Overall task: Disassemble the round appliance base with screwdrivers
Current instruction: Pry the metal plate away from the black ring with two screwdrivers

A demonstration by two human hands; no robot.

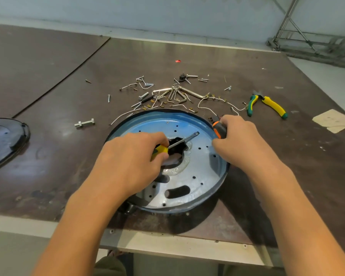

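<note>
The round appliance base (199, 164), a silvery-blue metal disc with a dark rim and several small holes, lies near the table's front edge. My left hand (131, 162) grips a yellow-handled screwdriver (160, 150) over the disc's centre. Its flat blade (184, 138) points up and to the right across the dark central opening (175, 150). My right hand (241, 140) rests on the disc's right rim and holds an orange-and-black-handled screwdriver (219, 130). That tool's tip is hidden.
Beyond the disc lies a scatter of screws, hex keys and wire pieces (167, 94). A bolt (84, 123) sits to the left and green-yellow pliers (267, 104) to the right. A dark cover part (6, 140) lies at the far left edge. Tape (333, 120) is at the right.
</note>
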